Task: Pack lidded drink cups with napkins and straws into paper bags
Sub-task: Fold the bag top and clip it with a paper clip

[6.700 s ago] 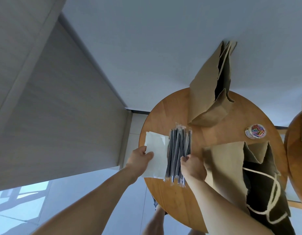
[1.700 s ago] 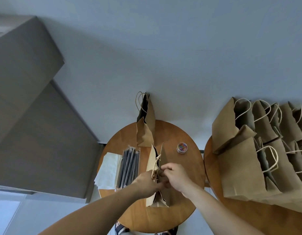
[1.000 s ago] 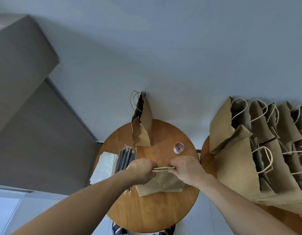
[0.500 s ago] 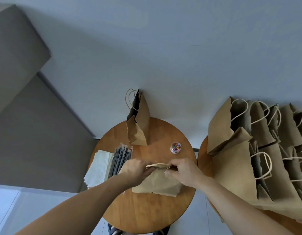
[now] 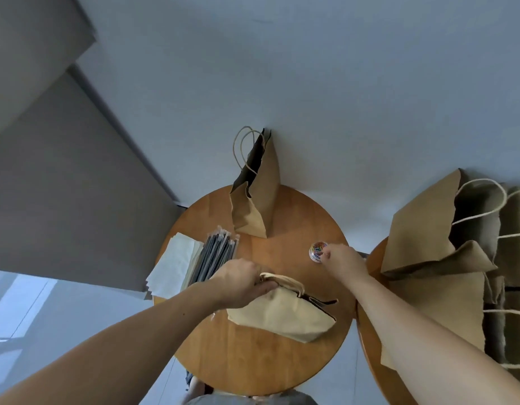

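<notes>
handles (image 5: 285,280) of flat paper bag (image 5: 282,317) in clenched left grip (image 5: 238,282), right grip (image 5: 342,260) at clip tub (image 5: 316,250), closure unclear

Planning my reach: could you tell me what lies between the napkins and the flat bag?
The bundle of straws, their near end under the left hand gripping that bag; head view.

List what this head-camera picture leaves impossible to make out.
Head view: contents of the paper bag, hidden by its own walls; the left hand grips its top.
Head view: whether the right hand pinches anything at the small tub; too small.
Head view: the row of bags, cut by the right edge.
</notes>
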A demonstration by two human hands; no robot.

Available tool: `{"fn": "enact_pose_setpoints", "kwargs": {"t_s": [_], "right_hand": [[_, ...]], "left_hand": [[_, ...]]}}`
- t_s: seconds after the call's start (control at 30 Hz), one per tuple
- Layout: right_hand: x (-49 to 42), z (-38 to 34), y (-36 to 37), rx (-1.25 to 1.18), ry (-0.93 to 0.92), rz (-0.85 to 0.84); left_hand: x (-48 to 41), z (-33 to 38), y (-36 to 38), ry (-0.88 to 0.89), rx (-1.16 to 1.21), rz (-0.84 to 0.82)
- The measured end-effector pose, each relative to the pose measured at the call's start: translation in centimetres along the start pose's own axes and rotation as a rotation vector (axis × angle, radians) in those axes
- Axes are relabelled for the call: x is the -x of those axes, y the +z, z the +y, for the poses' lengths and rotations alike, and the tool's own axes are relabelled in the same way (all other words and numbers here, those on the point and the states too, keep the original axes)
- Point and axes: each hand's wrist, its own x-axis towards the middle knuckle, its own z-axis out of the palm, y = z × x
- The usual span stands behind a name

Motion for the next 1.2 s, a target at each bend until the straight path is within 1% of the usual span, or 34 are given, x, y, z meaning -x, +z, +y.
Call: {"fn": "enact_pose_setpoints", "kwargs": {"t_s": [0.1,0.23,0.33,0.43,0.57,0.7,0.77,0.87,1.03,1.13,1.2], "right_hand": [[-2.9,1.3,2.4,0.113,-0.007,0.007],[-5.7,3.3,5.5,0.150,0.000,0.069],[-7.4,3.9,6.7,0.215,0.023,0.044],[-8.3,3.9,7.1,0.271,0.034,0.010],[-8.1,4.1,7.0,0.375,-0.028,0.032],[-7.6,4.4,7.0,0.401,-0.089,0.115],[-7.5,4.5,7.1,0.340,-0.096,0.177],[-7.0,4.1,6.9,0.131,-0.066,0.253],[-5.4,3.1,5.1,-0.200,0.011,0.298],[-3.0,1.6,3.2,-0.443,-0.029,0.329],[-1.0,0.1,1.7,-0.552,-0.054,0.366]], "left_hand": [[-0.7,-0.3,0.1,-0.007,0.016,-0.004],[-1.3,-0.5,0.6,-0.032,0.033,-0.009],[-1.7,-0.8,0.6,-0.028,0.067,-0.006],[-2.1,-1.0,0.8,-0.012,0.116,0.052],[-2.4,-1.0,1.2,-0.006,0.120,0.072],[-2.3,-1.1,1.3,-0.022,0.106,0.062],[-2.1,-1.1,1.2,-0.017,0.111,0.071],[-1.8,-0.9,1.2,-0.027,0.124,0.053],[-1.8,-0.9,1.4,-0.064,0.075,0.031],[-1.7,-0.8,1.7,-0.099,0.068,0.029],[-1.6,-0.7,1.8,-0.125,0.081,0.023]]}}
